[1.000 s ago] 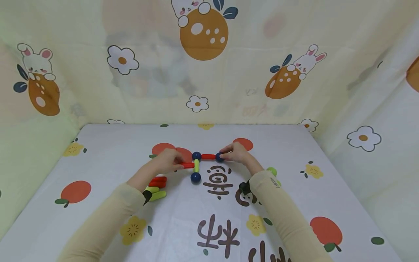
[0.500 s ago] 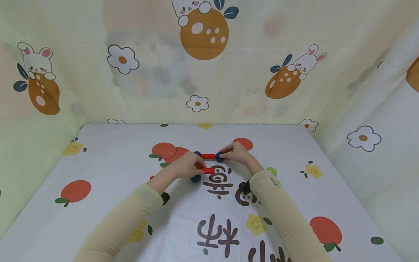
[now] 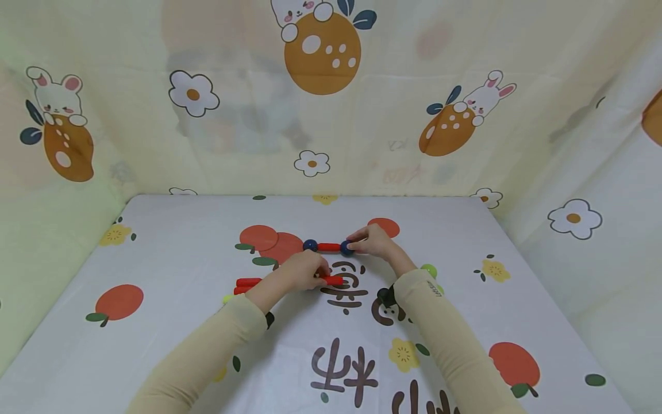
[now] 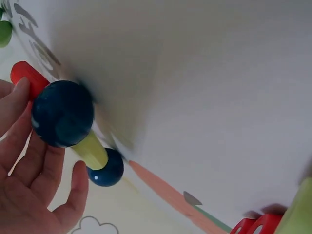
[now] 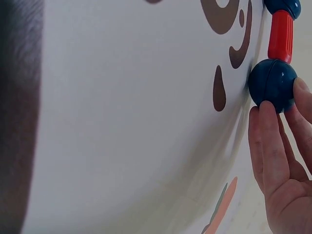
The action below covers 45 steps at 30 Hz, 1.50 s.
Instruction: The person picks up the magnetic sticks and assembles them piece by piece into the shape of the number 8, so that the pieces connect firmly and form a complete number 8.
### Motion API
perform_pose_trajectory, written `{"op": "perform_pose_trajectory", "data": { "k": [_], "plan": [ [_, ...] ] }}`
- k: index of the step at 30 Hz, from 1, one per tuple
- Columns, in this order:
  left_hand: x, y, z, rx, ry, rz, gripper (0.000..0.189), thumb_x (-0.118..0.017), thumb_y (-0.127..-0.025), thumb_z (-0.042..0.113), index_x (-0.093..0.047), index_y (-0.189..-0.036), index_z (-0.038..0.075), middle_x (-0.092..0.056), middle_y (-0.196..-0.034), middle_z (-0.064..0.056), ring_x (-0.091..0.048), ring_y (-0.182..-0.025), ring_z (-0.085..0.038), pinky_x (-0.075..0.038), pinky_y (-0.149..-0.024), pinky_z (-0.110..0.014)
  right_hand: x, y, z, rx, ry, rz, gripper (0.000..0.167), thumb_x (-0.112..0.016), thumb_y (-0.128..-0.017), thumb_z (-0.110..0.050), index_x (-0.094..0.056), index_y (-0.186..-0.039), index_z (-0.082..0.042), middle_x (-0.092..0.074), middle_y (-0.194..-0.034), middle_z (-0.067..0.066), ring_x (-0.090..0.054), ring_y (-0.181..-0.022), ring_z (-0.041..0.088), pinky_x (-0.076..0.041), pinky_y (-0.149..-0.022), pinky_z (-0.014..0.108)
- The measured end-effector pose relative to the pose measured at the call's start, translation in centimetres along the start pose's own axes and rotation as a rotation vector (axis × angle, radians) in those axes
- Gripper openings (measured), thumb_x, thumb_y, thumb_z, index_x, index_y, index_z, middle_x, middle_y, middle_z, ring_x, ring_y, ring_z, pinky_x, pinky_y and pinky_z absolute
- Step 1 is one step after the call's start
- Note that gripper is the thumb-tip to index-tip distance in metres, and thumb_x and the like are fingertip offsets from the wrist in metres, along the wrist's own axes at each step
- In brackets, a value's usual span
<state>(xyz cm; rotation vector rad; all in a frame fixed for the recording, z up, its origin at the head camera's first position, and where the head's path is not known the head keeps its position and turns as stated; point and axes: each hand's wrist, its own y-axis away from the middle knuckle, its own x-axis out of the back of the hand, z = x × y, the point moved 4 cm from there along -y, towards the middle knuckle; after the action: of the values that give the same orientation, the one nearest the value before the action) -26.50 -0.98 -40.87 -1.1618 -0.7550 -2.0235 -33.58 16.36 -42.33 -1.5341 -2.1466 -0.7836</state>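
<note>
My left hand (image 3: 302,270) pinches a red rod (image 3: 334,280) between thumb and fingers. In the left wrist view that rod's end meets the near dark blue ball (image 4: 63,113). A yellow-green rod (image 4: 91,152) joins this ball to the corner blue ball (image 3: 310,246); the left hand hides both near ball and green rod from the head view. From the corner, another red rod (image 3: 328,248) runs right to a third blue ball (image 5: 273,84). My right hand (image 3: 373,241) holds that ball with thumb and fingertips.
Loose red rods (image 3: 248,282) lie left of the left forearm, with a yellow-green piece (image 3: 227,299) partly hidden under it. Beyond the right forearm, a light green ball (image 3: 429,270) peeks out. A patterned cloth wall (image 3: 248,167) rises behind the table.
The left hand has carried its red rod rightward and then nearer, over to the near blue ball. My right hand has stayed on its ball.
</note>
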Motion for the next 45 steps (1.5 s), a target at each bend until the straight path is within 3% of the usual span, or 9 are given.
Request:
{"op": "perform_pose_trajectory", "data": {
  "k": [6,13,24,34,45],
  "plan": [
    [0.0,0.2,0.2,0.026,0.001,-0.007,0.014,-0.070,-0.081,0.017,-0.071,-0.095,0.014,-0.061,-0.075,0.007,-0.054,-0.070,-0.011,-0.045,-0.065,-0.021,0.2,0.0,-0.1,0.018,-0.007,-0.011,0.027,-0.072,-0.079,-0.016,-0.069,-0.103,-0.002,-0.066,-0.097,0.012,-0.061,-0.083,0.019,-0.050,-0.072,0.026],
    [0.0,0.3,0.3,0.013,0.006,-0.001,0.014,-0.070,-0.082,0.017,-0.070,-0.095,0.012,-0.063,-0.077,0.005,-0.055,-0.071,-0.010,-0.046,-0.068,-0.022,0.0,0.2,-0.2,-0.011,0.010,0.006,0.028,-0.069,-0.082,-0.014,-0.067,-0.107,-0.001,-0.065,-0.103,0.014,-0.060,-0.087,0.020,-0.050,-0.074,0.025],
    [0.1,0.9,-1.1,-0.004,0.119,0.058,0.017,-0.070,-0.081,0.012,-0.069,-0.097,0.008,-0.062,-0.086,0.000,-0.055,-0.080,-0.014,-0.047,-0.073,-0.023,0.1,0.4,-0.2,-0.007,0.017,0.013,0.028,-0.068,-0.082,-0.012,-0.067,-0.108,-0.001,-0.064,-0.103,0.015,-0.059,-0.087,0.021,-0.050,-0.073,0.025],
    [0.4,2.0,-1.9,0.067,0.182,0.122,0.023,-0.077,-0.074,0.013,-0.070,-0.095,0.006,-0.060,-0.085,-0.001,-0.055,-0.082,-0.016,-0.047,-0.070,-0.024,0.1,0.4,-0.2,-0.015,-0.019,0.001,0.028,-0.068,-0.082,-0.012,-0.066,-0.108,0.000,-0.064,-0.105,0.015,-0.060,-0.088,0.021,-0.050,-0.074,0.025],
    [0.4,2.3,-2.2,0.121,0.244,0.191,0.025,-0.078,-0.072,0.013,-0.072,-0.095,0.005,-0.063,-0.083,-0.001,-0.055,-0.079,-0.015,-0.048,-0.068,-0.023,0.2,0.6,-0.6,-0.003,0.054,-0.008,0.028,-0.066,-0.084,-0.014,-0.065,-0.109,-0.002,-0.063,-0.105,0.014,-0.058,-0.091,0.023,-0.049,-0.077,0.028]
  ]
}}
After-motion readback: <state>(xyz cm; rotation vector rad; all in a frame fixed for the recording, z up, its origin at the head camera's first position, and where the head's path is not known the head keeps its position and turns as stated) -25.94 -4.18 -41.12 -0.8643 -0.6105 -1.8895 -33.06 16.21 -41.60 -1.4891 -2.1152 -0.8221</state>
